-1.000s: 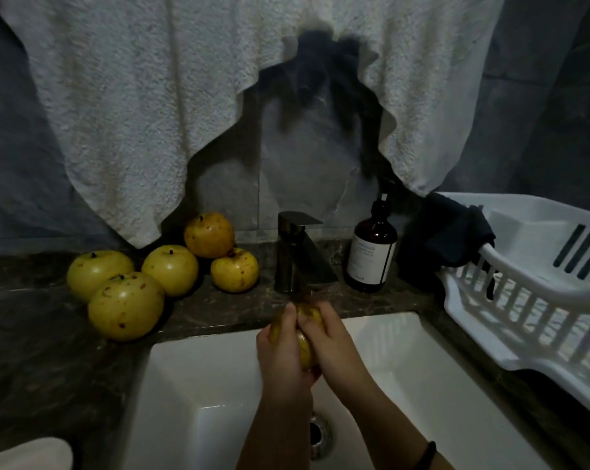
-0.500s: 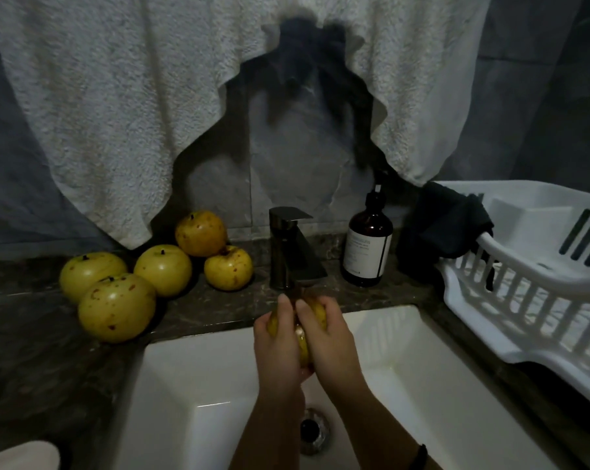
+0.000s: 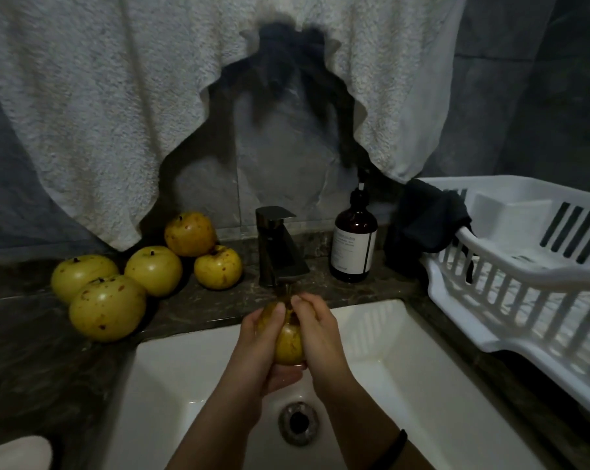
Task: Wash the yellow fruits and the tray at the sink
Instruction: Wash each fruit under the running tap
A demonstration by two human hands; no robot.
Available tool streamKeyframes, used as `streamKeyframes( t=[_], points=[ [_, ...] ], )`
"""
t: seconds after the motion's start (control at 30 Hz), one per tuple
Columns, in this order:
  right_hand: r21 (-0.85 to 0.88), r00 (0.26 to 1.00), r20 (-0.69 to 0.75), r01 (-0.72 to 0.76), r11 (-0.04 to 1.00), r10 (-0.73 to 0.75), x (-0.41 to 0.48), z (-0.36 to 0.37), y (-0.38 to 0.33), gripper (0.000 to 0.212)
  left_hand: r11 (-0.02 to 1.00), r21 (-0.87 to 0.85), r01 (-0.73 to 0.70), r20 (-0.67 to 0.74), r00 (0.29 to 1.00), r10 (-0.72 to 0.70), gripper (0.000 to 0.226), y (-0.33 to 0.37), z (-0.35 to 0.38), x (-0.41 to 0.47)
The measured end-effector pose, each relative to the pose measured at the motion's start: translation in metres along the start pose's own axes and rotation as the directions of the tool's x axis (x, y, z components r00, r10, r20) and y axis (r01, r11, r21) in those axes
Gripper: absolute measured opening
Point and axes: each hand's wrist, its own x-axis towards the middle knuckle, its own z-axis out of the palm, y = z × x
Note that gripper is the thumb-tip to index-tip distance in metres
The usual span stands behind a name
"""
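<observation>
Head view, first voice: What is held over the sink (image 3: 185, 385)?

Second voice: One yellow fruit (image 3: 288, 344) is clasped beneath the tap (image 3: 278, 245), above the drain (image 3: 298, 424). The left hand (image 3: 259, 337) is wrapped round its left side and the right hand (image 3: 320, 330) round the other. Each grip is closed on the fruit, with fingers curled over its top. Whether water is running cannot be told in the dim light.

First voice: And how much is judged done?

Second voice: Little, it would seem. Five more yellow fruits (image 3: 107, 307) are seen heaped on the dark bench (image 3: 32, 351) left of the tap. None is visibly wet, so they are taken as unwashed, though this cannot be confirmed. The white slotted tray (image 3: 510, 293) is seen on the bench to the right, well apart from the hands, with a dark cloth (image 3: 429, 218) draped over its rim. No fruit is seen in it, and its washing is judged not yet begun.
</observation>
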Motion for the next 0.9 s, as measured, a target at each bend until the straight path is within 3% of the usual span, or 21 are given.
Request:
streamKeyframes(
  t=[0.13, 0.33, 0.47, 0.63, 0.77, 0.9],
  points=[
    [0.037, 0.999, 0.004, -0.040, 0.999, 0.039, 0.000, 0.003, 0.000, 0.012, 0.998, -0.060, -0.022, -0.033, 0.999, 0.020, 0.050, -0.008, -0.004, 0.001],
    [0.078, 0.989, 0.014, -0.151, 0.986, 0.150, 0.005, 0.001, 0.002, 0.018, 0.996, 0.076, -0.045, -0.107, 0.993, 0.053, 0.035, -0.007, 0.006, 0.011],
    [0.179, 0.980, 0.074, -0.197, 0.964, 0.187, 0.005, 0.000, 0.001, 0.034, 0.995, 0.037, 0.093, -0.155, 0.984, -0.086, 0.037, -0.007, 0.006, 0.016],
    [0.058, 0.995, 0.095, -0.014, 0.998, 0.008, 0.000, -0.004, -0.005, 0.026, 0.968, -0.073, 0.239, -0.055, 0.969, -0.243, 0.059, -0.006, 0.001, 0.011],
    [-0.067, 0.978, 0.133, 0.171, 0.983, -0.161, -0.006, -0.008, -0.009, 0.008, 0.869, -0.262, 0.419, 0.037, 0.904, -0.425, 0.065, -0.002, -0.003, 0.010],
    [-0.379, 0.886, 0.181, 0.464, 0.801, -0.427, -0.008, -0.006, -0.001, 0.011, 0.845, -0.330, 0.421, 0.037, 0.900, -0.434, 0.062, -0.003, -0.004, 0.010]
  ],
)
